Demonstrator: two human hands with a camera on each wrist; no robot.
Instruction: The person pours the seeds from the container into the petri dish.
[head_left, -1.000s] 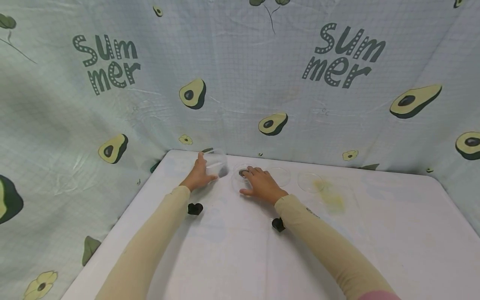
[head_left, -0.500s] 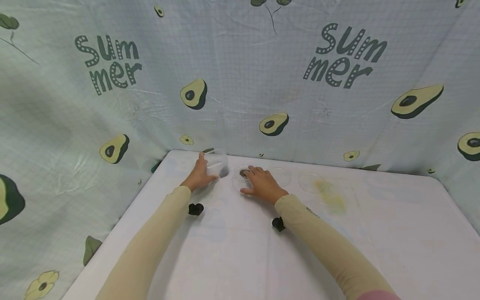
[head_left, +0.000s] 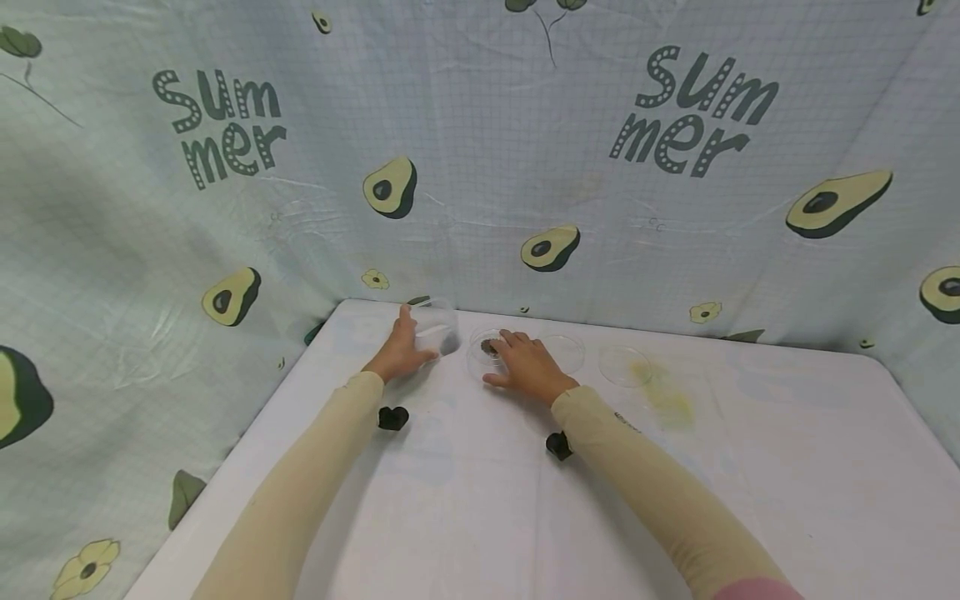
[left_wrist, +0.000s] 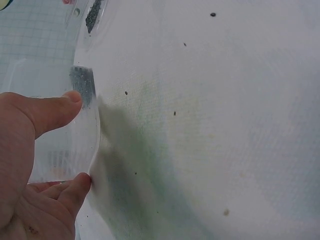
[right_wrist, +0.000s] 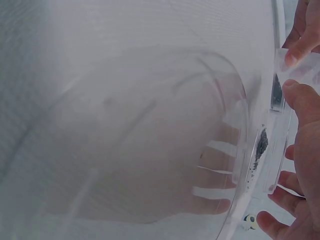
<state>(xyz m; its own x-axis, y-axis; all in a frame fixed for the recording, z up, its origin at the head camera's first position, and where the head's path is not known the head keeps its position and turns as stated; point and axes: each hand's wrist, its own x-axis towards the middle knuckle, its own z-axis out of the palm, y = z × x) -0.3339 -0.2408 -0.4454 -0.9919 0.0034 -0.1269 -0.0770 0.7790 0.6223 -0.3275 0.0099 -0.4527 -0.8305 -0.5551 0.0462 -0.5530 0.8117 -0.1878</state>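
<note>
My left hand (head_left: 397, 350) grips a clear plastic tub (head_left: 437, 321), thumb on one side and fingers on the other. Dark seed-like grains (left_wrist: 84, 82) lie in the tub, toward its side near the right hand. The tub looks tilted over that side. My right hand (head_left: 531, 367) curves round a clear round dish (head_left: 477, 367), thumb in front and fingers behind. A small pile of dark grains (right_wrist: 261, 146) sits in this dish. The tub and the dish are close together; whether they touch, I cannot tell.
Two more clear round dishes stand in a row to the right, a nearer one (head_left: 564, 353) and a farther one (head_left: 624, 367). Small black heart-shaped pieces (head_left: 393, 418) show by both sleeves. Several loose grains (left_wrist: 213, 14) dot the white tabletop. Patterned cloth (head_left: 465, 167) hangs behind.
The head view has shifted very slightly. Both hands keep their places on the tub and the dish.
</note>
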